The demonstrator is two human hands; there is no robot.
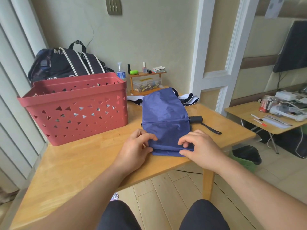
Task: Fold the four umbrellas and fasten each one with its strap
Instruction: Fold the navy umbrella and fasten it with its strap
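A blue umbrella (163, 113) lies collapsed on the wooden table (79, 160), its canopy spread flat and its black handle (196, 120) with a wrist loop pointing right. My left hand (136, 150) pinches the near left edge of the blue fabric. My right hand (197, 146) pinches the near right edge, where the cloth is doubled into a fold. Behind the blue one, a black-and-white striped umbrella (187, 97) lies partly hidden.
A red perforated basket (74, 107) stands on the table's left, with a dark backpack (66, 63) behind it. A small wooden shelf (146, 80) with bottles sits at the back. The table's edge is near on the right, and a second low table (265, 117) stands beyond.
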